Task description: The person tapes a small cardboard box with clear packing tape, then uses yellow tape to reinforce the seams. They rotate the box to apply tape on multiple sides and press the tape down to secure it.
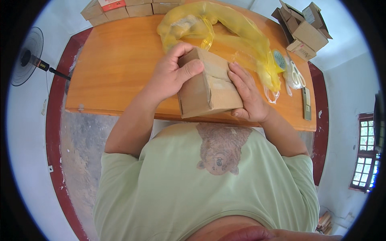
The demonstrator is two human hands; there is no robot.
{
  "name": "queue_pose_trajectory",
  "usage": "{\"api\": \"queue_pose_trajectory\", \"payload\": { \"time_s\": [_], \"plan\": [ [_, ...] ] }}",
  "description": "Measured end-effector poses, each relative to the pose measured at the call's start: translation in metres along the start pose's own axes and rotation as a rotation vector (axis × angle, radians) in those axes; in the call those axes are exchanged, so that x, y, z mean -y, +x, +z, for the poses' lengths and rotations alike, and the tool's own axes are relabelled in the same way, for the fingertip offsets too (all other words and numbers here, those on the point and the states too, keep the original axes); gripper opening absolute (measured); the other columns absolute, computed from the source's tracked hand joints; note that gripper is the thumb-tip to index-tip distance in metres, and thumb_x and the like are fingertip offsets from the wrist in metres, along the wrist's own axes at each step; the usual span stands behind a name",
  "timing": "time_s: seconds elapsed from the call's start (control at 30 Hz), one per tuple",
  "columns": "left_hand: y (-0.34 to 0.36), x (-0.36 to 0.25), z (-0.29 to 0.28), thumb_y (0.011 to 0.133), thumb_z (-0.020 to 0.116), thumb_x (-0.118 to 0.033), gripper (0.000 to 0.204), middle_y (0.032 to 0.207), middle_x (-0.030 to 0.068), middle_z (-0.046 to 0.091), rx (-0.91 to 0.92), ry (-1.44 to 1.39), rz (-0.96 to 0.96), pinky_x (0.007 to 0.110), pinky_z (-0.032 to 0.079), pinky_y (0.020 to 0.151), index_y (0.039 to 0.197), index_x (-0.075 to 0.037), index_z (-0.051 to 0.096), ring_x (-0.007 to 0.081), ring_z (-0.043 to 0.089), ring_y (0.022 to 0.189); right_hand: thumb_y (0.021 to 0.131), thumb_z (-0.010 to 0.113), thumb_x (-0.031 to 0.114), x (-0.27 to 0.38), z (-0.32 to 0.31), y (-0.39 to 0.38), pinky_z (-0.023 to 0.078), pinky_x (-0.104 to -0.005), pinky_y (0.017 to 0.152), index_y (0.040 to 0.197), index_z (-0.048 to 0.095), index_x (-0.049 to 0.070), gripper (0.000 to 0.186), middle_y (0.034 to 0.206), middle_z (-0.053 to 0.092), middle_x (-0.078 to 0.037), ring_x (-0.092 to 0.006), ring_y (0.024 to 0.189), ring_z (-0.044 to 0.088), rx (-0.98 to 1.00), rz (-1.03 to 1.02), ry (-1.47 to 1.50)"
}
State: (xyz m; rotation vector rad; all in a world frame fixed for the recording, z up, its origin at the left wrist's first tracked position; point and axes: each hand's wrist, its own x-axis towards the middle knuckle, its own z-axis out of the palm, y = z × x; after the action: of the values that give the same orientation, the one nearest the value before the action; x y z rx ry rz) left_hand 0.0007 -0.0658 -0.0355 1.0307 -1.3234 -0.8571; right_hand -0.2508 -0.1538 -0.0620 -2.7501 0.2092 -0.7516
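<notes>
Between my two hands is a brown cardboard box (pixel 196 93), tilted above the table's near edge, with its flaps closed. My left hand (pixel 175 72) grips its left side, the thumb lying over the top edge and the fingers behind. On the opposite side my right hand (pixel 250 95) presses against the box, fingers on the top face and thumb low on the near side. Beyond the box lies a long, translucent yellow plastic bag (pixel 237 22) with rounded items inside; what they are cannot be made out.
The wooden table (pixel 116 68) carries stacked cardboard boxes (pixel 138 9) at the far left and opened cartons (pixel 307 32) at the far right. Near its right edge lie a tape roll (pixel 279 60), white-handled scissors (pixel 296 78) and a flat rectangular device (pixel 306 103). A fan (pixel 30 58) stands left.
</notes>
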Motion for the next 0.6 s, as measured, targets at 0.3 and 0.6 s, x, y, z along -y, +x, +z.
{"api": "queue_pose_trajectory", "payload": {
  "time_s": [0.3, 0.6],
  "plan": [
    [-0.008, 0.02, -0.012, 0.094, 0.055, -0.028, 0.025, 0.085, -0.0019, 0.058, -0.168, 0.02, -0.032, 0.025, 0.044, 0.073, 0.1, -0.004, 0.058, 0.0079, 0.05, 0.079, 0.078, 0.05, 0.067, 0.011, 0.0, 0.009, 0.019, -0.0519, 0.108, 0.138, 0.033, 0.003, 0.09, 0.143, 0.029, -0.022, -0.0432, 0.132, 0.027, 0.078, 0.042, -0.061],
    [-0.041, 0.035, -0.02, 0.075, 0.074, -0.043, 0.084, 0.13, 0.013, 0.039, -0.018, -0.059, 0.066, 0.036, 0.032, 0.103, 0.135, -0.003, 0.032, 0.0219, 0.037, 0.122, 0.075, 0.059, 0.06, 0.026, 0.001, 0.018, 0.017, -0.0496, 0.11, 0.138, 0.034, 0.003, 0.088, 0.144, 0.03, -0.02, -0.0395, 0.134, 0.026, 0.133, 0.084, -0.122]
  ]
}}
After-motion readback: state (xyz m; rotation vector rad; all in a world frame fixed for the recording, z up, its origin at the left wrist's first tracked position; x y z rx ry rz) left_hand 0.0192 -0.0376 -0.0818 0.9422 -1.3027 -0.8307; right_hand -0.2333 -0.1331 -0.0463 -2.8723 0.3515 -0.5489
